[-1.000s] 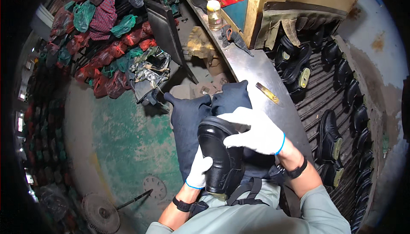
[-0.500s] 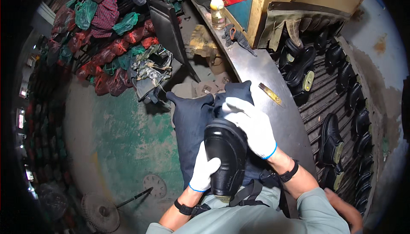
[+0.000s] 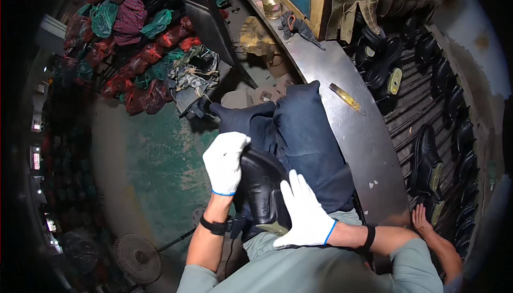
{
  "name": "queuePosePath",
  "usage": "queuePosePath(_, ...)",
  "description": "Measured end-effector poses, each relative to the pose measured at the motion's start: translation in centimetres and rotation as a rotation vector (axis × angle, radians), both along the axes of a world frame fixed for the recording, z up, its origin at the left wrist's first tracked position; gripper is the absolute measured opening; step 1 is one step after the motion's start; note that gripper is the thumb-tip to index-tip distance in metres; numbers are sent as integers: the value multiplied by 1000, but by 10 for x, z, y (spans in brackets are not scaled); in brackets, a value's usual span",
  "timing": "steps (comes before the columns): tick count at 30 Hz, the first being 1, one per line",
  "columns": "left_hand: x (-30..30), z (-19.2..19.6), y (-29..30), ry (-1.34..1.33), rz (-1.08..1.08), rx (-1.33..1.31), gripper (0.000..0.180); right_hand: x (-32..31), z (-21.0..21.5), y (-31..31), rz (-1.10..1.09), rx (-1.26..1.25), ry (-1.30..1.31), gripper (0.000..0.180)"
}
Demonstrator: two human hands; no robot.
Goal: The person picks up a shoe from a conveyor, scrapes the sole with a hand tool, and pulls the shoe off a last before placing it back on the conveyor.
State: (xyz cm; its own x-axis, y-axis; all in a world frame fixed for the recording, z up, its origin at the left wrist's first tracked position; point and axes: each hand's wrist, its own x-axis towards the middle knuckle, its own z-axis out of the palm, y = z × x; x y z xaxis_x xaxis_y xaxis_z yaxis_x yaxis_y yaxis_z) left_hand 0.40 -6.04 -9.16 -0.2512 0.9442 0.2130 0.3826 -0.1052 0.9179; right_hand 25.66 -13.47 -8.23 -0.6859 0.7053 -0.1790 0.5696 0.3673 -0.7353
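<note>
A black leather shoe (image 3: 261, 189) with a pale yellowish piece at its lower end lies over my lap on dark blue cloth (image 3: 310, 133). My left hand (image 3: 224, 162), in a white glove, is closed round the shoe's upper end, its fingers curled over the edge. Against the shoe's right side rests my right hand (image 3: 305, 213), also gloved in white, with fingers stretched out and the thumb near the lower end. The glove covers part of that side.
A metal bench top (image 3: 363, 138) runs along my right, bearing a yellow-handled blade (image 3: 344, 97) and a bottle (image 3: 271, 4). Beyond it, black shoes (image 3: 426, 159) stand on a slatted rack, near another person's hand (image 3: 422, 219). A fan (image 3: 138, 258) is lower left; bagged bundles (image 3: 144, 63) lie upper left.
My left hand has moved from the shoe's lower left side to its upper end. My right hand has come down from the top to the right side. The shoe has shifted left and tilted.
</note>
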Motion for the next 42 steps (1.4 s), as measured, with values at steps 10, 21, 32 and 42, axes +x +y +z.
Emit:
queuePosePath(10,2,16,27,-622,-157,-238,59,50,-9,42,-103,-673,758,130)
queuePosePath(21,75,10,56,-963,-217,-311,29,104,1,42,-270,-1240,1221,132)
queuePosePath(32,123,4,55,-760,-498,-426,41,356,-22,87,-1394,-428,653,50)
queuePosePath(42,134,16,51,-643,-457,-514,29,193,-33,269,-525,849,-734,35)
